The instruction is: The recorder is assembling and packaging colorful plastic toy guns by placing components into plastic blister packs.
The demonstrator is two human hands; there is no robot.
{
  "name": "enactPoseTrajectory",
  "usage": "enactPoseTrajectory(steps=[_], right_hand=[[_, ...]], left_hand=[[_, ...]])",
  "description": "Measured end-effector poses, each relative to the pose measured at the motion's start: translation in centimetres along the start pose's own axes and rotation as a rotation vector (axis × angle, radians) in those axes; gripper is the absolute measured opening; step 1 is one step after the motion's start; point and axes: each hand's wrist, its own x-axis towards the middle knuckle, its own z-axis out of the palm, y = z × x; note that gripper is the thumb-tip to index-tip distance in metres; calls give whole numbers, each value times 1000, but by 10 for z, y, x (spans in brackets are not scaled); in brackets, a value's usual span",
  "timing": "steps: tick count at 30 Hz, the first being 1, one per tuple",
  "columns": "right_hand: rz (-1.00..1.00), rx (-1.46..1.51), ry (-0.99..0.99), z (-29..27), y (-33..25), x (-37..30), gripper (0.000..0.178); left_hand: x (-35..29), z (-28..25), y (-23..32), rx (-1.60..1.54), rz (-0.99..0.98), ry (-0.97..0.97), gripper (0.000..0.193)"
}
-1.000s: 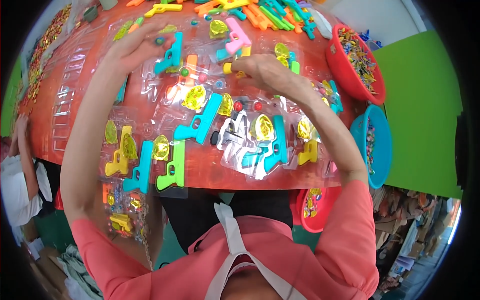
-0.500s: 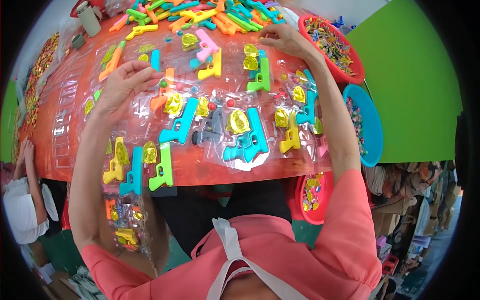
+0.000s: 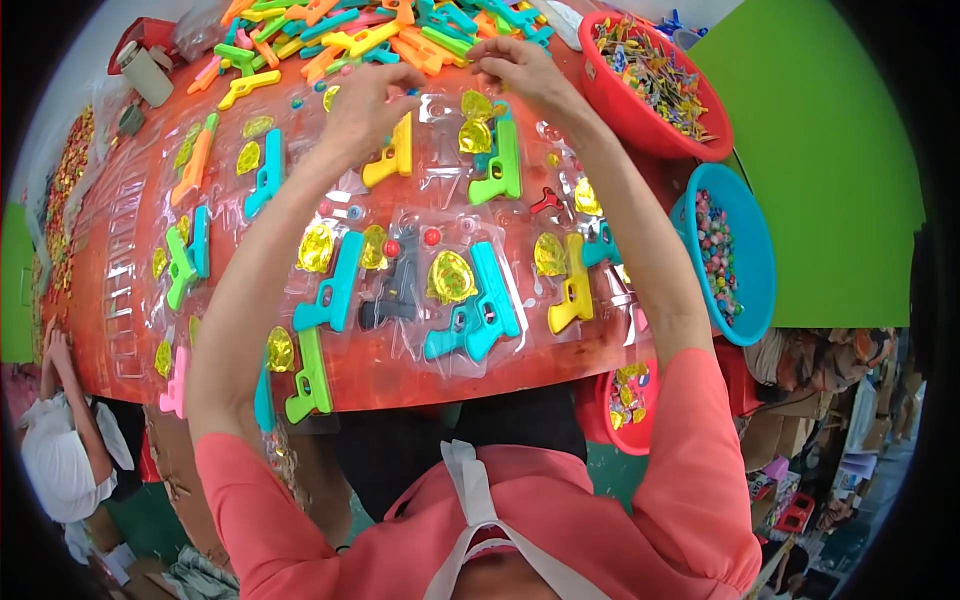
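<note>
My left hand (image 3: 366, 112) is over the far middle of the table, thumb and fingers apart, with nothing visible in them. Across a small gap is my right hand (image 3: 525, 76), fingers loosely bent and apart, near the toy gun pile (image 3: 350, 35). Clear plastic blister trays (image 3: 405, 345) cover the tabletop. Many hold a toy gun and a yellow translucent piece, such as the yellow gun (image 3: 392, 155) below my left hand and the green gun (image 3: 498, 165) below my right. Closer to me lie a turquoise gun (image 3: 492, 300) and a dark gun (image 3: 398, 285).
A red basin (image 3: 590, 75) of small colourful pieces stands at the far right, with a blue basin (image 3: 765, 270) of beads nearer. A red tub (image 3: 645, 435) sits below the table edge. A flask (image 3: 147, 78) stands far left. Another person's hands (image 3: 60, 350) rest at the left edge.
My left hand has moved right and farther away, closer to my right hand. My right hand has shifted a little left. The view has shifted slightly.
</note>
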Motion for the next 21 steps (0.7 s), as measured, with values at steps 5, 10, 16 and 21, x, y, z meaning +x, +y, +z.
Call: enactPoseTrajectory(steps=[5, 10, 16, 21], right_hand=[[-9, 128, 70, 33, 23, 11, 20], [-68, 258, 131, 37, 25, 11, 21], [22, 18, 130, -15, -17, -21, 20], [-205, -633, 72, -80, -97, -112, 24]], left_hand=[[18, 31, -5, 188, 51, -72, 30], [12, 34, -1, 264, 82, -107, 29], [5, 24, -4, 222, 164, -69, 24], [-19, -18, -12, 155, 196, 24, 25]])
